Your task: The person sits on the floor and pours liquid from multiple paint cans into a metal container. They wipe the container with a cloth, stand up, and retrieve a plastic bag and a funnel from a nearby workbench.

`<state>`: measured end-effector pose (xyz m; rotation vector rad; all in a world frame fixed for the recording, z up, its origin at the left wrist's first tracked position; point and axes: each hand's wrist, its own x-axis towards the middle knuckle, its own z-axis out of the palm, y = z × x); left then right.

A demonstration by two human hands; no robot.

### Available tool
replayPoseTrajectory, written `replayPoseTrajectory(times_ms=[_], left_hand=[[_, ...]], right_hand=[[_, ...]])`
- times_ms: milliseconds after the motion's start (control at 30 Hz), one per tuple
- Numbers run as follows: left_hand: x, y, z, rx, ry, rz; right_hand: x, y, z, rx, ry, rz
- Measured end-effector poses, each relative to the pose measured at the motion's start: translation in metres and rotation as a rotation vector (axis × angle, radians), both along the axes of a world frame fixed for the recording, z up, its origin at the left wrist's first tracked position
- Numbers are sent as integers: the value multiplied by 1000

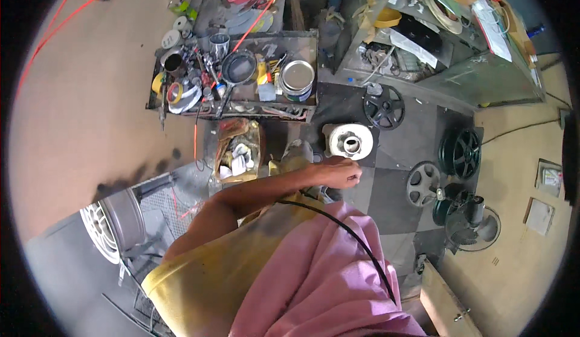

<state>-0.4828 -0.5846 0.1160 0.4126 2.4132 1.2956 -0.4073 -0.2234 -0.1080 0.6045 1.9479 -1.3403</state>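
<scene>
Bare to the upper sleeve, my left arm reaches across my body from the left. At its end my left hand (341, 172) is closed, its fingers curled; whether anything is inside them is hidden. Just beyond the knuckles stands a white round piece (366, 140) with a raised hub and a dark hole at its middle. My right hand is out of sight. A pink cloth (326, 270) drapes over the right side of my yellow shirt (211, 270), and a black cord (341, 223) runs across it.
Tools, cans and a spray gun crowd a dark metal cart (314, 65) ahead. Beside it sits a box of rags (240, 155). A black wheel cover (383, 107), a grey wheel cover (423, 183), green wheels (460, 154) and a fan (474, 225) stand right; a white-faced wheel (115, 222) left.
</scene>
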Motion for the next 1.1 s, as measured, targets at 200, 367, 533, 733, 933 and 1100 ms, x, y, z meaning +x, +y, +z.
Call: replayPoseTrajectory(times_ms=[200,367,533,733,933,1100], left_hand=[[2,4,-30,-118,5,-100],[-28,1,4,-259,-46,-1],[-60,61,-19,-384,52,-81],[-86,206,-3,-441,-35,-321],[-113,332,23,-242,-22,-364],[-172,353,44,-243,50,-276]], right_hand=[[-30,-5,14,34,55,13],[-19,22,3,60,203,-27],[13,67,-4,61,121,-75],[-1,177,16,-128,-21,-276],[18,322,-43,40,-112,-366],[55,434,-124,-382,-26,-916]])
